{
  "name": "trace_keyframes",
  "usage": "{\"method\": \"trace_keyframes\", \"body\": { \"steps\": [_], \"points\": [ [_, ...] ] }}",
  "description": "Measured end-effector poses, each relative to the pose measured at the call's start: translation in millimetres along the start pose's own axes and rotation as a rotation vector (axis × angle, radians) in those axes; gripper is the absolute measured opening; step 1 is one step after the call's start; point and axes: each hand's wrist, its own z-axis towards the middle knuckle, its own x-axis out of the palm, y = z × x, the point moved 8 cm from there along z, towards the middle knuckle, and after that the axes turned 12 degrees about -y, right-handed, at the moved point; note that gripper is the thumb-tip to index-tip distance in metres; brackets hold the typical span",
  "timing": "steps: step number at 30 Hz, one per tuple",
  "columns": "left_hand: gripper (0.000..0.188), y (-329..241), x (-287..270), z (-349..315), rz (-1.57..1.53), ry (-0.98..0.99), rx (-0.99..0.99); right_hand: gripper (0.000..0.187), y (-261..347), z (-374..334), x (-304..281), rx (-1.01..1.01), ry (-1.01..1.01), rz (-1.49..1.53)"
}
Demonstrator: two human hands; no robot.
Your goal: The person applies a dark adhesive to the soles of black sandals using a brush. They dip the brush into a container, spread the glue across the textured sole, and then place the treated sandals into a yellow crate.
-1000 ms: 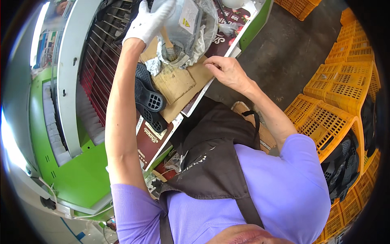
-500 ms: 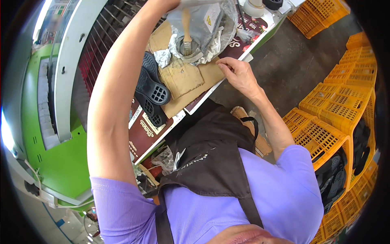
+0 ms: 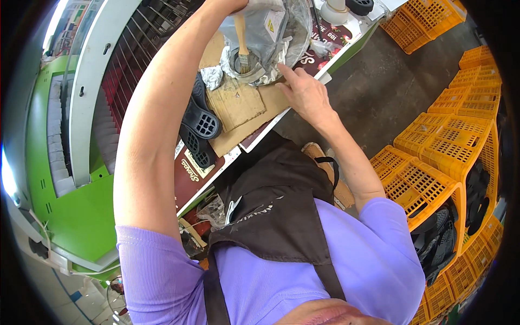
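My left arm stretches to the top edge, where my left hand (image 3: 234,4) is partly cut off beside a grey, see-through-looking container (image 3: 262,32) with a yellow label; its fingers are hidden. A paintbrush (image 3: 241,38) with a wooden handle stands bristles down in a small round pot (image 3: 250,75) edged with crumpled whitish wrapping. My right hand (image 3: 307,95) is open over the table's front edge, thumb and forefinger apart, near the pot's wrapping. Black shoe soles (image 3: 203,122) lie together at the left of a cardboard sheet (image 3: 235,105). A crumpled white wad (image 3: 212,77) rests by the pot.
A wire rack (image 3: 142,59) in a white and green machine frame (image 3: 81,216) stands at the left. White tape rolls (image 3: 335,12) sit at the table's far right. Stacked orange crates (image 3: 428,184), some holding black soles, line the right side.
My right hand has moved up and slightly left toward the pot, its thumb and forefinger parting from a closed pose. My left hand has shifted slightly right; the whole view has shifted a little.
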Motion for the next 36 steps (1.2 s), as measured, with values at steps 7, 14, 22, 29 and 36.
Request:
{"method": "trace_keyframes", "body": {
  "steps": [7, 14, 22, 29, 36],
  "points": [
    [0.089, 9.3, -5.6, 0.6, -0.094, 0.046, 0.006, 0.033, -1.7, -0.3, 1.1, 0.013, 0.000, -0.012],
    [0.088, 19.1, -6.5, 13.5, -0.099, -0.066, -0.007, 0.031, -3.5, 0.5, 2.6, -0.003, -0.021, 0.003],
    [0.088, 19.0, -16.5, 5.0, -0.102, -0.040, -0.043, 0.028, -2.7, 2.7, 2.9, 0.005, -0.029, 0.004],
    [0.089, 26.8, -16.7, 4.2, -0.103, -0.055, -0.035, 0.027, 13.1, 9.5, -4.2, -0.027, -0.116, 0.075],
    [0.085, 30.1, -14.2, 0.4, -0.118, 0.013, -0.057, 0.017, 31.1, 16.3, 6.1, -0.263, -0.234, -0.003]
  ]
}}
